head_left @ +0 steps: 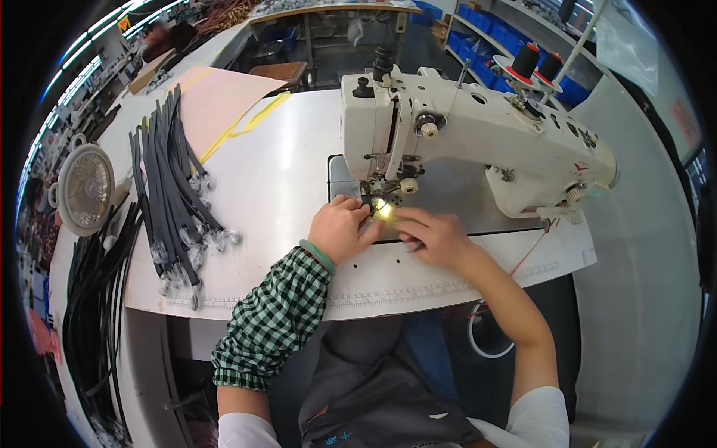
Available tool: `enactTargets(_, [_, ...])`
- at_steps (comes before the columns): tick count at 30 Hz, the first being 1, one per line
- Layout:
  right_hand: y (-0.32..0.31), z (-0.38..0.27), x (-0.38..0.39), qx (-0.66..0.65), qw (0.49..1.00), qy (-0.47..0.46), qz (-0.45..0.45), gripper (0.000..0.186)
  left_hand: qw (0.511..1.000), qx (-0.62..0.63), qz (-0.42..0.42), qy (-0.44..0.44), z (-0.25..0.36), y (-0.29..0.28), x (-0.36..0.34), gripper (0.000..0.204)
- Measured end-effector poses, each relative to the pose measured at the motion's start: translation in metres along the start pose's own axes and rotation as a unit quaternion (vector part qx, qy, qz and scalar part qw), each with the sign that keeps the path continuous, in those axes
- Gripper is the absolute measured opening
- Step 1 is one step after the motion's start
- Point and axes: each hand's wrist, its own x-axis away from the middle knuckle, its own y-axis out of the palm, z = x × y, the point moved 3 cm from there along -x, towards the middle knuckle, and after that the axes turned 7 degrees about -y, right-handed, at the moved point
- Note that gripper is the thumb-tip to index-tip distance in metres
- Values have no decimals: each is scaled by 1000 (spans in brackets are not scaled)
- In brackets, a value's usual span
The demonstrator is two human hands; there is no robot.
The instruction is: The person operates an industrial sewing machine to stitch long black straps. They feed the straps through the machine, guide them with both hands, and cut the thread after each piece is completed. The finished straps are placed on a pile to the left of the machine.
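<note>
Checked sleeve (272, 321) — both hands (340, 230) (437, 237) flat-fingered on a small glare-hidden piece (384, 211).

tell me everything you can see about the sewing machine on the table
The sewing machine is an off-white industrial type with a long horizontal arm, looking like painted metal, standing upright on the pale table. Its needle head sits at the left end, with knobs and a small bright lamp lit at the needle area. Two dark thread spools stand behind its right part. The left hand and right hand rest on the bed just below the needle, close to the light; what they hold there is hidden.
</note>
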Motion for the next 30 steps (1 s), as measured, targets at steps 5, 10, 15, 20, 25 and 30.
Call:
enactTargets(5, [-123, 43, 67, 178, 928, 136, 297, 24, 993, -52, 89, 50, -1, 14, 6, 27])
enactTargets(10, [-298, 183, 148, 541, 693, 269, 393, 36, 991, -67, 96, 61, 0, 15, 6, 29])
enactTargets(15, [-352, 271, 217, 350, 764, 529, 119, 40, 991, -56, 99, 69, -3, 22, 3, 31])
enactTargets(20, [-300, 256, 208, 178, 729, 618, 234, 43, 991, -64, 107, 52, -10, 13, 11, 28])
enactTargets(25, [-257, 257, 280, 6, 742, 429, 514, 46, 993, -32, 97, 65, 0, 12, 1, 24])
enactTargets(30, [-275, 252, 268, 154, 734, 476, 459, 47, 991, -52, 98, 69, -3, 15, 1, 22])
